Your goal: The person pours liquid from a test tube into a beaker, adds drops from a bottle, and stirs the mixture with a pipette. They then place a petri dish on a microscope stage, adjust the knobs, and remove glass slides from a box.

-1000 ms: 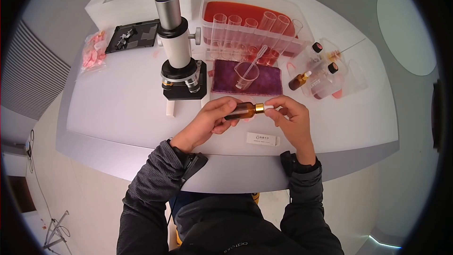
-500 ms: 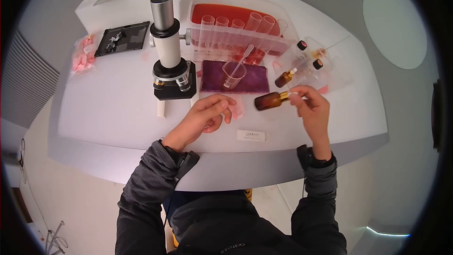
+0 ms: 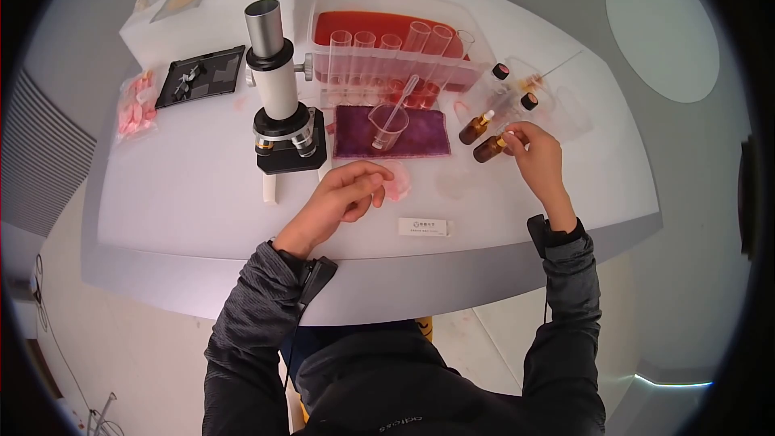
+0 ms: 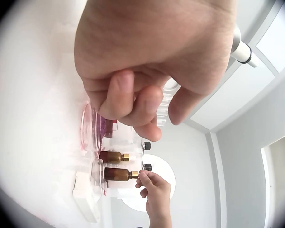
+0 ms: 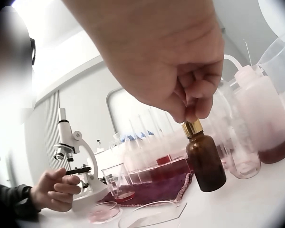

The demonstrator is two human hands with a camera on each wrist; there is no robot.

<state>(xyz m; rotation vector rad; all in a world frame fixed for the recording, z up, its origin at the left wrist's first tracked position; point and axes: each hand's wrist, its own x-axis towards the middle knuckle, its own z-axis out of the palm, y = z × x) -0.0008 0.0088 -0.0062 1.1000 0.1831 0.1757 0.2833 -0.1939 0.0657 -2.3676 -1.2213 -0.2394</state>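
Observation:
In the head view my right hand (image 3: 536, 157) pinches the top of an amber dropper bottle (image 3: 488, 150) by its thumb and fingertips. The bottle has a gold collar and stands upright close over the white table in the right wrist view, dark liquid inside (image 5: 206, 171). A second amber dropper bottle (image 3: 471, 131) is just beside it. My left hand (image 3: 343, 198) hovers with loosely curled fingers, holding nothing, near a shallow petri dish (image 3: 397, 182) with a pink tint. A beaker (image 3: 391, 139) with a plastic pipette (image 3: 401, 102) in it sits on a purple cloth (image 3: 432, 136).
A microscope (image 3: 276, 85) stands left of the cloth. Behind it are several test tubes (image 3: 363, 56) and a clear tub (image 3: 472, 12) of red liquid. Black-capped bottles (image 3: 529, 102) stand at right. A small white box (image 3: 424, 227) lies near the front edge.
My left hand has let go of the amber dropper bottle. My right hand has carried it rightward and away from me, down beside the second bottle.

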